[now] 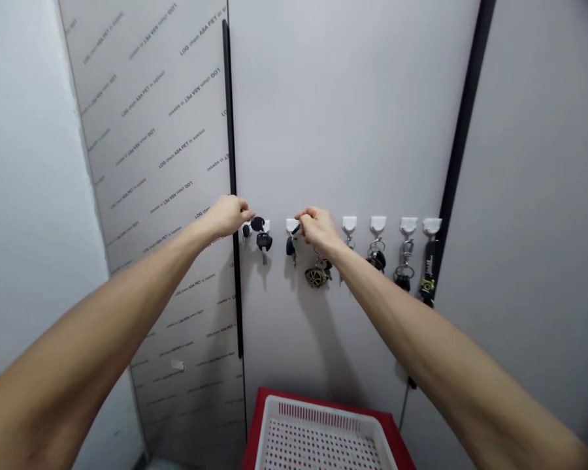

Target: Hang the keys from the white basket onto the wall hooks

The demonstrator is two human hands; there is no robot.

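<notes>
My left hand (pixel 231 214) is closed in a pinch at the leftmost white hooks, on a black-headed key (pixel 257 224) by its fingertips. Below that key hangs another black-headed key (pixel 264 242), and a smaller key (pixel 245 231) hangs just left. At a white hook (pixel 293 225) further right, my right hand (pixel 318 227) pinches a black key (pixel 296 230). A black-headed key (pixel 291 247) dangles beneath this hook. Under my right wrist hangs a key bunch with a green and gold round fob (pixel 316 277); the hook above it is hidden by my hand.
More white hooks (pixel 377 224) run to the right along the pale cabinet door (pixel 347 130), with key bunches (pixel 404 277) and a black strap (pixel 428 261). A black vertical handle (pixel 229 117) stands at left. Below, a white perforated basket (pixel 323 412) rests on a red surface (pixel 255 418).
</notes>
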